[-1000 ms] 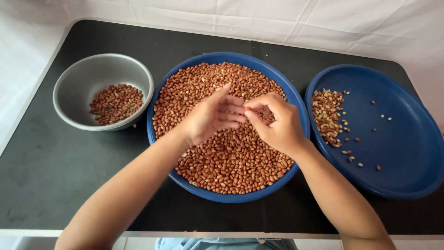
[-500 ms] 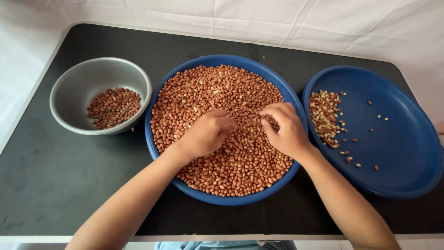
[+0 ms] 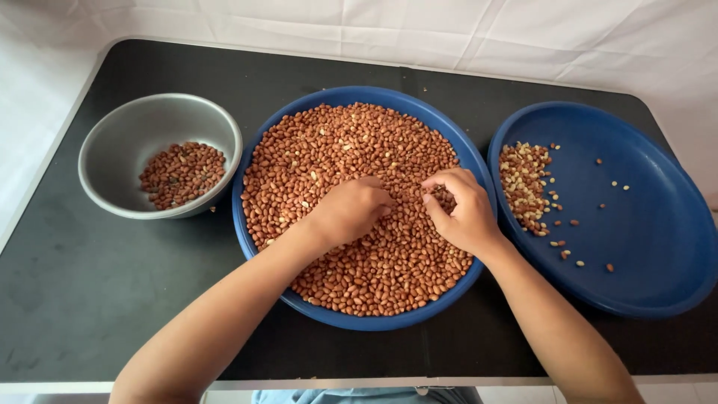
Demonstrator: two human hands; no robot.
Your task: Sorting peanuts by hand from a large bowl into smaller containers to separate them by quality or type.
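— White cloth [image 3: 449, 37] hangs behind us, and below it we have the black tabletop [image 3: 90, 299] with a pale edge along the near side. Only the head view to go on.

— What can't we make out?

— Our left hand [image 3: 350, 211] lies knuckles-up on the peanuts [image 3: 351, 150], fingers curled under, so we cannot tell whether they pinch anything. Both forearms run off the bottom edge, and a strip of light blue clothing [image 3: 359, 395] is barely in view there.

— And the right hand [image 3: 460, 209]?

— It sits just beside the left, on the right part of the heap. Thumb and fingertips [image 3: 434, 196] are drawn narrowly together among the nuts; whether a nut is between them is too small to tell.

— Where are the peanuts?

— Red-brown ones fill the middle blue basin [image 3: 258, 153], centre of the table. Part of the heap is hidden under our hands and wrists.

— Either side?

— Left, a grey bowl [image 3: 134, 127] holds a small pile of red-brown nuts [image 3: 182, 173], close beside the basin. Right, a second blue dish [image 3: 658, 239] has a paler, mixed heap [image 3: 523, 183] at its left wall and a few stray bits; its right rim is cut off at the frame edge.
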